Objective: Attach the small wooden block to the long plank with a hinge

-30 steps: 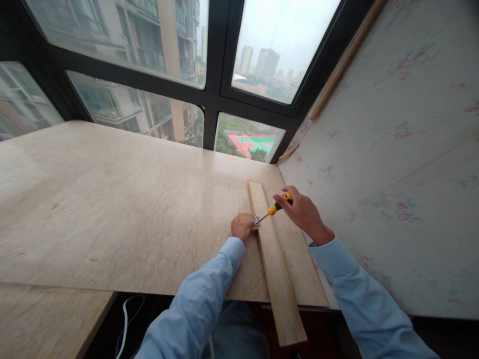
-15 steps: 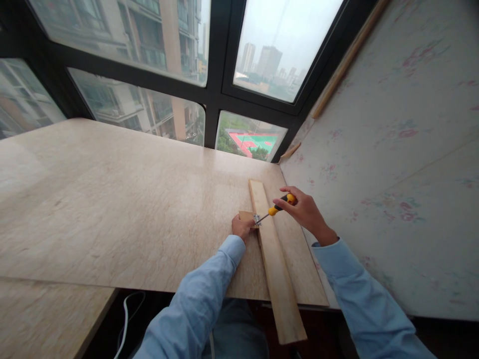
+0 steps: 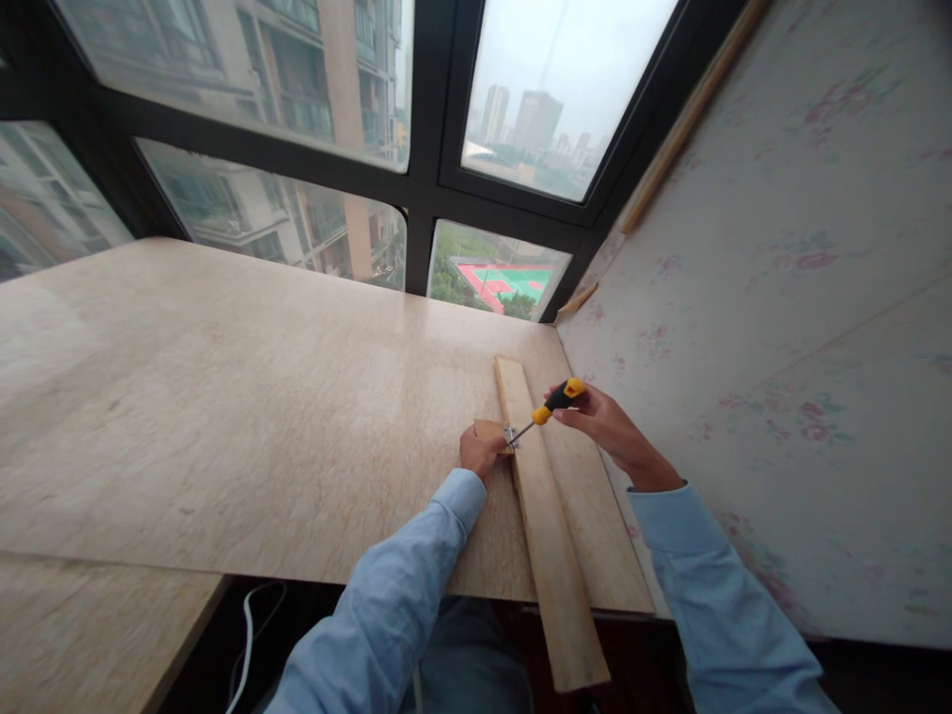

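A long wooden board (image 3: 551, 535) lies on the stone-look ledge, its near end jutting past the edge. Against its left side sits a small wooden piece (image 3: 489, 428), and a metal hinge (image 3: 511, 437) spans the joint between them. My left hand (image 3: 480, 451) is closed on the small piece, fingers beside the hinge. In my right hand (image 3: 599, 421) is a yellow and black screwdriver (image 3: 559, 399), gripped by its handle. Its shaft slants down left, with the tip at the hinge. Any screw under the tip is too small to make out.
The beige ledge (image 3: 283, 426) runs along dark-framed windows (image 3: 423, 188). A flower-patterned wall (image 3: 773, 327) rises close on the right. Below the ledge's front edge hangs a white cable (image 3: 249, 635), near a lower surface (image 3: 96, 625) at the left.
My right hand has shifted its grip on the screwdriver handle, the fingers moving lower and to the right side. The tip stays at the hinge. My left hand has hardly moved.
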Available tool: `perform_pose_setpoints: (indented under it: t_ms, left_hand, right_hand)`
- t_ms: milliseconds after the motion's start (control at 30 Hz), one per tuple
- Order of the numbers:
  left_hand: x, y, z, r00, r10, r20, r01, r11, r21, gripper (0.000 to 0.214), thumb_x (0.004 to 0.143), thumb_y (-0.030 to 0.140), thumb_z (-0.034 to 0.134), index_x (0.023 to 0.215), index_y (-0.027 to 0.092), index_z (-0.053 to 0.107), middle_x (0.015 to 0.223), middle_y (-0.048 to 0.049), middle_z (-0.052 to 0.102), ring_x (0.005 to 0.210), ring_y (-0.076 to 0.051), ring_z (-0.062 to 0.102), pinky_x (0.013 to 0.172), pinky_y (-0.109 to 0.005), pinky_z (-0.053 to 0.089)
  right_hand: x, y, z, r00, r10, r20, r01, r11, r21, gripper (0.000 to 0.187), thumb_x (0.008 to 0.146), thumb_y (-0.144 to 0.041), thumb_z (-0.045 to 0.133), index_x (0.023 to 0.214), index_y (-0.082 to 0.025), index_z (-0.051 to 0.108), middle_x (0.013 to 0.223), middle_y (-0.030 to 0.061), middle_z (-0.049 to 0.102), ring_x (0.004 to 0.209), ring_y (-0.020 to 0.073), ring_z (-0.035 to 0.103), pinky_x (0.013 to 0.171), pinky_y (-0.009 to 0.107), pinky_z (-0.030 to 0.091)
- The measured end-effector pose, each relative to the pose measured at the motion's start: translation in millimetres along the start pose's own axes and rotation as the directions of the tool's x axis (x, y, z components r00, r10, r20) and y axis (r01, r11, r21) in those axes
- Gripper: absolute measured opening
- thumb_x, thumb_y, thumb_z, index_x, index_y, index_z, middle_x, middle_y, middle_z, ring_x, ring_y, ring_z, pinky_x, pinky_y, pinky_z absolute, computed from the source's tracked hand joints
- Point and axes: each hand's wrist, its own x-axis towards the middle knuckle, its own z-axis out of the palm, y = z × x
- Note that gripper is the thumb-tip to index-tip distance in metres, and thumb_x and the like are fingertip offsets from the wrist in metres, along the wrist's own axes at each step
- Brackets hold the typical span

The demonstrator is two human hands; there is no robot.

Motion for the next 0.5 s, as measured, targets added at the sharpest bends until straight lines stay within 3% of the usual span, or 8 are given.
perform_pose_setpoints:
  t_ms: [100, 167, 267, 367, 433, 500]
  left_hand:
    - [1, -2, -0.4, 1.0, -0.002, -0.009, 0.001, 1.0, -0.02, 0.033, 0.053, 0.003, 0.068, 0.084, 0.008, 0.06, 0.076, -0.006, 0.069, 0.065, -0.02, 0.067, 0.051, -0.029, 0.057]
    - [1, -3, 0.0, 1.0, 0.001, -0.007, -0.001, 1.0, -0.026, 0.033, 0.053, 0.003, 0.069, 0.085, 0.008, 0.06, 0.077, -0.0069, 0.069, 0.065, -0.02, 0.067, 0.051, -0.03, 0.057]
    - [0, -2, 2.5, 1.0, 0.014, 0.005, -0.013, 1.0, -0.021, 0.033, 0.052, 0.004, 0.069, 0.084, 0.008, 0.061, 0.078, -0.0072, 0.069, 0.066, -0.02, 0.067, 0.051, -0.03, 0.057]
    - [-1, -1, 5.9, 0.999, 0.038, 0.026, -0.038, 0.999, 0.008, 0.033, 0.052, 0.007, 0.071, 0.084, 0.009, 0.062, 0.079, -0.0071, 0.069, 0.068, -0.022, 0.067, 0.051, -0.03, 0.057]
    - [0, -1, 7.5, 0.999, 0.043, 0.03, -0.044, 0.998, 0.038, 0.033, 0.052, 0.008, 0.071, 0.084, 0.01, 0.062, 0.08, -0.0071, 0.069, 0.069, -0.023, 0.068, 0.051, -0.029, 0.056]
    - [1, -2, 8.1, 0.999, 0.051, 0.007, -0.051, 0.996, 0.076, 0.033, 0.051, 0.008, 0.072, 0.083, 0.011, 0.063, 0.08, -0.0068, 0.07, 0.07, -0.023, 0.068, 0.052, -0.028, 0.055]
  right_hand:
    - [-2, -2, 4, 0.999, -0.01, 0.044, 0.007, 0.997, 0.079, 0.045, 0.064, -0.042, 0.079, 0.095, -0.022, 0.055, 0.106, 0.008, 0.067, 0.105, 0.0254, 0.064, 0.094, 0.045, 0.05]
    - [-3, -3, 6, 0.999, -0.048, 0.01, 0.047, 0.997, 0.063, 0.051, 0.062, -0.046, 0.081, 0.095, -0.023, 0.051, 0.101, 0.0064, 0.068, 0.099, 0.0249, 0.065, 0.088, 0.042, 0.053]
    - [-3, -5, 8, 0.975, -0.159, -0.156, 0.122, 0.967, -0.225, 0.058, 0.062, -0.054, 0.079, 0.103, -0.022, 0.054, 0.09, 0.0033, 0.065, 0.08, 0.0207, 0.065, 0.072, 0.034, 0.054]
    - [-4, -6, 10, 0.915, -0.26, -0.308, 0.077, 0.863, -0.5, 0.05, 0.068, -0.06, 0.073, 0.093, -0.021, 0.057, 0.072, -0.0006, 0.059, 0.064, 0.0169, 0.057, 0.06, 0.029, 0.047]
    - [-2, -3, 11, 0.891, -0.263, -0.369, 0.049, 0.865, -0.499, 0.047, 0.069, -0.061, 0.072, 0.083, -0.021, 0.054, 0.067, -0.0011, 0.056, 0.063, 0.0173, 0.057, 0.059, 0.029, 0.046]
    - [0, 2, 14, 0.9, -0.218, -0.377, 0.088, 0.939, -0.334, 0.046, 0.069, -0.059, 0.073, 0.083, -0.021, 0.052, 0.076, 0.0017, 0.061, 0.073, 0.0197, 0.062, 0.067, 0.031, 0.05]
